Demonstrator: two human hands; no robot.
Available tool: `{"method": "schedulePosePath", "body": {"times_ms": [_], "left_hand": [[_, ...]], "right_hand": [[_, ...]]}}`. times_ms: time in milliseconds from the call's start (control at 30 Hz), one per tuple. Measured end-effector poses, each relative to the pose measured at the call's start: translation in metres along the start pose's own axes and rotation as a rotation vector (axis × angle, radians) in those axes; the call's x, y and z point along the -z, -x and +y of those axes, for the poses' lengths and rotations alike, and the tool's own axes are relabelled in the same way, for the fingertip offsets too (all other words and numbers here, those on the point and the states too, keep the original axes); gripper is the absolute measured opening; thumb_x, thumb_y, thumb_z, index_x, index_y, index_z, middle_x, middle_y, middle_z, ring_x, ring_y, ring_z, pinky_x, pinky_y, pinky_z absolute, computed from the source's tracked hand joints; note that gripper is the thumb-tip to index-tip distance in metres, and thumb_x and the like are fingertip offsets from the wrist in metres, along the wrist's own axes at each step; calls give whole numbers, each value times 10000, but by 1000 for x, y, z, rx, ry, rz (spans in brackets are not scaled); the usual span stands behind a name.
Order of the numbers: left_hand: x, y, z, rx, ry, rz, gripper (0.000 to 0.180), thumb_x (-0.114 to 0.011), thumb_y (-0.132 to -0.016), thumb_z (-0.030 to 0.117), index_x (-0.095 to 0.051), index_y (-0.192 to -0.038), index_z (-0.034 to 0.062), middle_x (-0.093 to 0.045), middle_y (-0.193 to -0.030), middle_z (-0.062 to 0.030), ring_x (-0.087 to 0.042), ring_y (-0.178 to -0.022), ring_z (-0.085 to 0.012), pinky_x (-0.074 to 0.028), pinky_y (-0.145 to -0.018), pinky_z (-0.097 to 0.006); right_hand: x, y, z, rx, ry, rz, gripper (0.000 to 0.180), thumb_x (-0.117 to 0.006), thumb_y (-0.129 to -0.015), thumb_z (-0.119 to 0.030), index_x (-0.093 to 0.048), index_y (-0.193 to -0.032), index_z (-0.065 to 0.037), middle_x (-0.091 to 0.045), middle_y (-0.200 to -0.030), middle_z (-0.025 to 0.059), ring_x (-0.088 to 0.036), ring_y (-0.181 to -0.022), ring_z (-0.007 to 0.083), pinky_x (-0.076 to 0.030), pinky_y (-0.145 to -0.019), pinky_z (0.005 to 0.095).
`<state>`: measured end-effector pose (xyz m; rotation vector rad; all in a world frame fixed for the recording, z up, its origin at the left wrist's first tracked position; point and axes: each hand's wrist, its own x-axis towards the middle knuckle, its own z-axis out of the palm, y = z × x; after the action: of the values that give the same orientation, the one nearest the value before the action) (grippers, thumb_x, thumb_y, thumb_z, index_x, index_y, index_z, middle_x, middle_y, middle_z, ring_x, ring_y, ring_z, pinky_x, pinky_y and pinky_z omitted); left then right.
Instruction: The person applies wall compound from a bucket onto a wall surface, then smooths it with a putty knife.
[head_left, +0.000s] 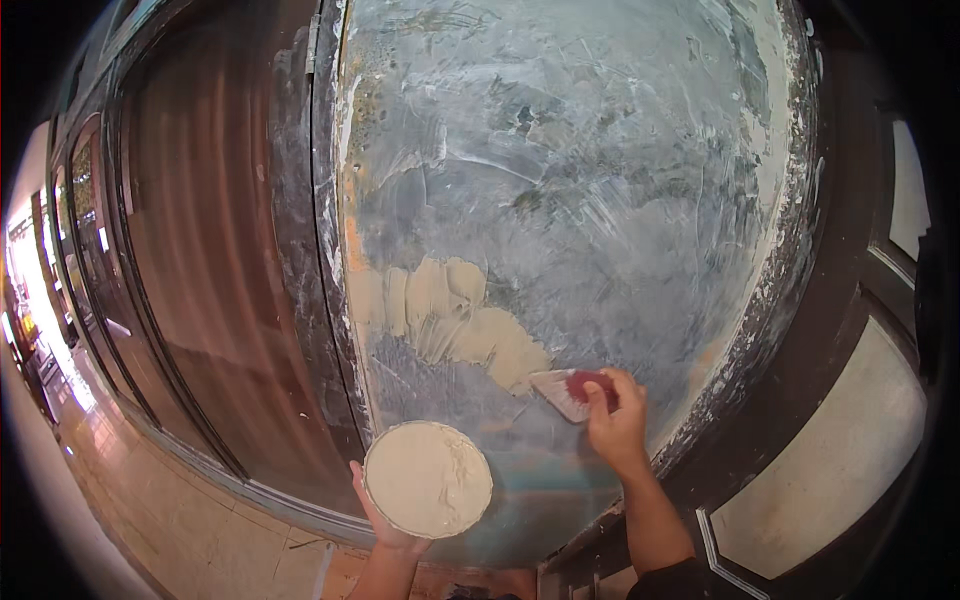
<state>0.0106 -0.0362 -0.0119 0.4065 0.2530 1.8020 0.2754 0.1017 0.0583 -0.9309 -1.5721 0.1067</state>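
Note:
My right hand (617, 420) is closed around the red handle of a putty knife (568, 393). Its blade lies close to the grey wall panel (600, 260), at the lower right end of a cream-coloured patch of putty (470, 325). That patch is ridged and spreads up and left from the blade to the panel's left edge. Lower down, my left hand (385, 522) supports a round tub of cream putty (425, 480) from below and its left side. The putty nearly fills the tub and looks scraped on its right. Most left fingers are hidden beneath the tub.
Left of the panel stands a dark-framed glass door (215, 260) with brown curtain folds behind it. A dark frame with pale panels (830, 460) borders the right side. Tiled floor (170, 490) shows at lower left. The panel's edges are chipped and whitish.

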Motion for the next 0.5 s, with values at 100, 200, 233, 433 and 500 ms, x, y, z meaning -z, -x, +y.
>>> {"method": "schedulePosePath", "body": {"times_ms": [100, 200, 233, 433, 500], "left_hand": [[-1, 2, 1, 19, 5, 7, 872, -331, -966, 790, -513, -1466, 98, -571, -1448, -133, -582, -1284, -365, -497, -1069, -537], [5, 1, 1, 13, 1, 7, 880, -331, -964, 794, -506, -1473, 97, -569, -1452, -134, -581, -1286, -369, -497, -1069, -536], [9, 3, 2, 5, 13, 3, 885, -332, -962, 797, -501, -1477, 97, -565, -1456, -134, -581, -1287, -371, -498, -1068, -537], [5, 10, 7, 10, -43, -3, 907, -330, -953, 809, -480, -1492, 95, -534, -1490, -135, -567, -1304, -374, -488, -1079, -543], [4, 13, 8, 11, -32, 11, 906, -325, -954, 808, -480, -1492, 95, -534, -1489, -136, -563, -1307, -375, -483, -1083, -544]], "right_hand": [[-5, 1, -12, 133, 203, -98, 218, -728, -927, -182, -696, -1092, -44, -691, -939, 110, -633, -865, 302, -411, -845, 398], [-5, -15, -4, 115, 128, 97, 198, -715, -942, -154, -687, -1076, -11, -699, -907, 126, -653, -820, 278, -452, -810, 388], [-3, -21, -5, 114, 122, 91, 198, -715, -942, -154, -687, -1076, -11, -699, -907, 126, -653, -820, 278, -452, -810, 388], [6, -6, -6, -93, -205, -51, 215, -709, -959, -123, -666, -1102, 31, -720, -940, 133, -689, -791, 227, -518, -734, 347], [1, -3, -13, -16, -84, -82, 216, -718, -947, -139, -677, -1099, 10, -716, -938, 132, -671, -819, 260, -485, -775, 368]]}}
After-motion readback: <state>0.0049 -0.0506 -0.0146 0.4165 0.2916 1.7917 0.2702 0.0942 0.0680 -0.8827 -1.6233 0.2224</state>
